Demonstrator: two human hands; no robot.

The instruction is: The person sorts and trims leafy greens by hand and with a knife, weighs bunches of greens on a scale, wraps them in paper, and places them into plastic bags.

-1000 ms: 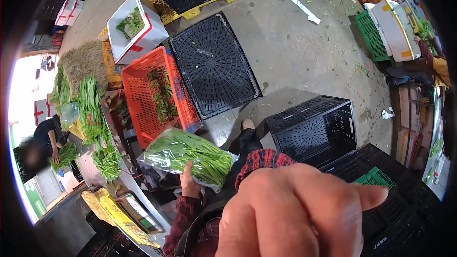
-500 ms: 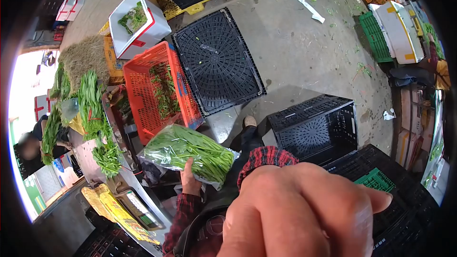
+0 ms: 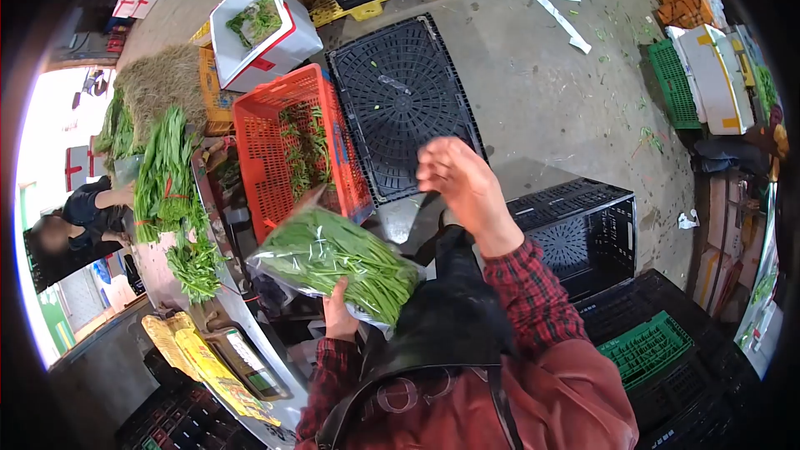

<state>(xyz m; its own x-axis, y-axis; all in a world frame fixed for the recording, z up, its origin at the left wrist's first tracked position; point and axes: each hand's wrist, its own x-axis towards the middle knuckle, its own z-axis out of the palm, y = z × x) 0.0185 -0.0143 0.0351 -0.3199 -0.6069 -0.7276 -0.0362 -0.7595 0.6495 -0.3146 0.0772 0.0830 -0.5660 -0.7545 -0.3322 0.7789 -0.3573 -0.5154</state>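
Note:
A clear plastic bag of leafy green vegetables (image 3: 333, 258) lies tilted in front of my body. My left hand (image 3: 338, 310) grips its lower edge, thumb on top; the fingers beneath are hidden. My right hand (image 3: 462, 187) is raised to the right of the bag, apart from it, with fingers loosely bent and nothing visible in them. Beneath and beyond that hand is a flat black plastic crate (image 3: 400, 108). Just past the bag stands a red basket (image 3: 250, 158) with loose greens inside.
Left, a table (image 3: 154, 271) holds bundles of greens (image 3: 167, 171); another person (image 3: 79, 217) reaches toward them. A white foam box (image 3: 292, 37) stands behind the basket. An open black crate (image 3: 554, 237) and a green crate (image 3: 650, 350) are at right. A scale (image 3: 250, 362) sits lower left.
My right hand has moved from close before the camera, forward and down, to above the black crate. The bag stays in my left hand. The other person now reaches toward the greens.

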